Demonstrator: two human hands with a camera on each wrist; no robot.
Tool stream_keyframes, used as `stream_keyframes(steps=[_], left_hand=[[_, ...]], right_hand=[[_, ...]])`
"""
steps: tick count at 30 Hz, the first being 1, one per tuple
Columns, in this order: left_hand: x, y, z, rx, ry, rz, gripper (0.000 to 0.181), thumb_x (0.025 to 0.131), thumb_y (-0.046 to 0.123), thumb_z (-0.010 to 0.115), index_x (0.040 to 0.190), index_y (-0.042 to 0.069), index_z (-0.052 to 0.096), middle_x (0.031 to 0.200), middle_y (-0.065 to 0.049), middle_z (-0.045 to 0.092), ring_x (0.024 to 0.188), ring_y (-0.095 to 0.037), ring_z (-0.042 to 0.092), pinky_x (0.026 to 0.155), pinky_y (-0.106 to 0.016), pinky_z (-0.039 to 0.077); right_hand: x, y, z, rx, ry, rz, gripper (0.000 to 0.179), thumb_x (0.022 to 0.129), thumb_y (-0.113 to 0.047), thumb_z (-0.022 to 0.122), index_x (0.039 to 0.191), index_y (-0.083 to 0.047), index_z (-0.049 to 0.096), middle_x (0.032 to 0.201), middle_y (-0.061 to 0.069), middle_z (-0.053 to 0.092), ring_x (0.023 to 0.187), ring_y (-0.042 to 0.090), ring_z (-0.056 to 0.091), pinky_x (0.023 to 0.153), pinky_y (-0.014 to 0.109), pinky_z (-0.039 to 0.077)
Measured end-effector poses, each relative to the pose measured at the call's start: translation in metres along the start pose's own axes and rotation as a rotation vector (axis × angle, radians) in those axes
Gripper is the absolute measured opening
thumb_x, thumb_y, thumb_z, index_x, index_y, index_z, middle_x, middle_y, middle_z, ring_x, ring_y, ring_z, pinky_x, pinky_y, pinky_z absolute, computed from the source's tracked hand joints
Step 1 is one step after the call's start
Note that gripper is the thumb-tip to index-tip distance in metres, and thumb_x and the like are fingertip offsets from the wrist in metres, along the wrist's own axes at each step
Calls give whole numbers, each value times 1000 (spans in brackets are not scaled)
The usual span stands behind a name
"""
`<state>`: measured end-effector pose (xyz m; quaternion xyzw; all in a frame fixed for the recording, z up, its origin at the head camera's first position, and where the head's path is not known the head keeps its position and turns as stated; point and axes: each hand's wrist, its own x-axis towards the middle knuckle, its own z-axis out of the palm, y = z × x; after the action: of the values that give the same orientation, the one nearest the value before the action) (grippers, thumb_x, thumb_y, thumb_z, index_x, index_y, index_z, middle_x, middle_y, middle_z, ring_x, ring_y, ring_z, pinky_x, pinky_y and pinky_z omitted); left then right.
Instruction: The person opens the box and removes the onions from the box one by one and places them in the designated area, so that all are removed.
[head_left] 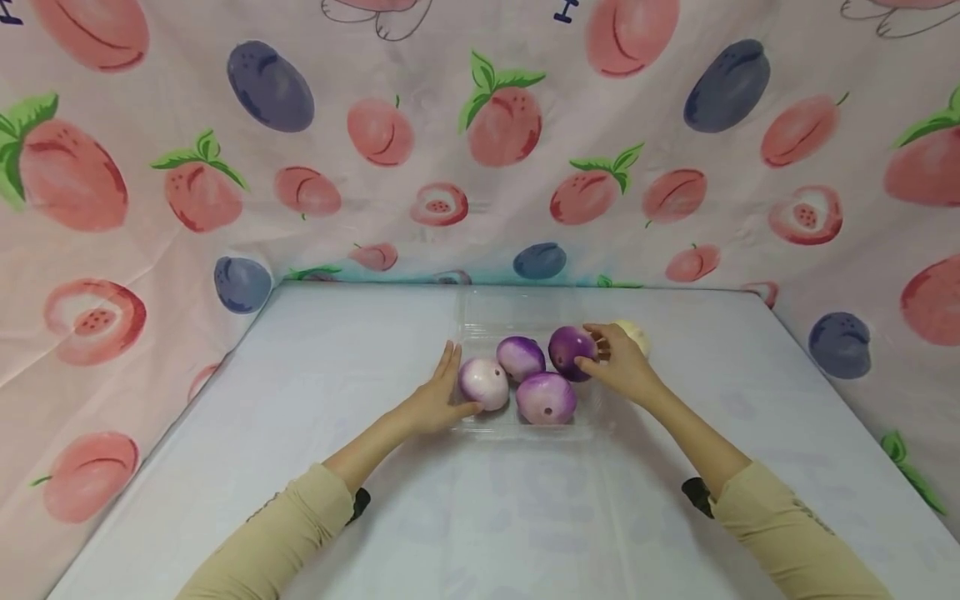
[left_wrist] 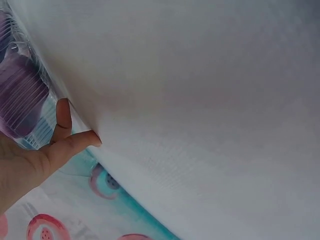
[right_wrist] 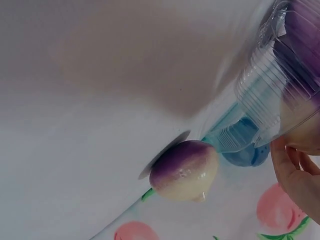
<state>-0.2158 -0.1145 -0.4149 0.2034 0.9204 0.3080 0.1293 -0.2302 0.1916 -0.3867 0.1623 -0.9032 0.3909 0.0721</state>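
Observation:
A clear plastic box (head_left: 592, 423) holds several purple-and-white turnips. My right hand (head_left: 621, 360) grips a dark purple turnip (head_left: 566, 350) at the box's back right corner, thumb in front and fingers behind. A mostly white turnip (head_left: 480, 383) sits at the box's left side, next to my left hand (head_left: 433, 403). The left fingers lie straight along the box's left wall, and the thumb reaches over its front. Two more turnips, one behind (head_left: 520, 357) and one in front (head_left: 546, 397), fill the middle. In the right wrist view, ribbed plastic covers part of the gripped turnip (right_wrist: 302, 120).
Another turnip (right_wrist: 185, 170) stands on the table outside the box, to its right; my right hand partly hides it in the head view. The box's clear lid (head_left: 517, 308) lies back toward the fruit-print cloth (head_left: 442, 108). A white cloth (head_left: 337, 350) covers the table.

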Motion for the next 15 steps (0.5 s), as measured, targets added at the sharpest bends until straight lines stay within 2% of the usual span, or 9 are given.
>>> stream_keyframes(steps=[7, 11, 15], left_hand=[[0, 0, 1, 2, 4, 6, 100, 89, 43, 60, 150, 2, -8, 157, -18, -14, 135, -45, 31, 106, -54, 35], [0, 1, 0, 5, 5, 4, 100, 89, 42, 60, 150, 2, -8, 157, -18, -14, 135, -45, 32, 107, -54, 34], [1, 0, 0, 9, 6, 5, 99, 89, 42, 60, 150, 2, -8, 157, -18, -15, 135, -45, 31, 107, -54, 34]], right_hand=[[-4, 2, -4, 59, 29, 15, 46, 83, -4, 67, 121, 11, 48, 115, 27, 52, 101, 43, 60, 86, 49, 53], [-7, 1, -8, 92, 27, 15, 46, 85, -7, 68, 121, 8, 44, 122, 29, 51, 101, 45, 63, 84, 45, 54], [-10, 1, -14, 112, 32, 5, 49, 85, -6, 68, 123, 7, 39, 126, 30, 51, 105, 44, 60, 86, 47, 52]])
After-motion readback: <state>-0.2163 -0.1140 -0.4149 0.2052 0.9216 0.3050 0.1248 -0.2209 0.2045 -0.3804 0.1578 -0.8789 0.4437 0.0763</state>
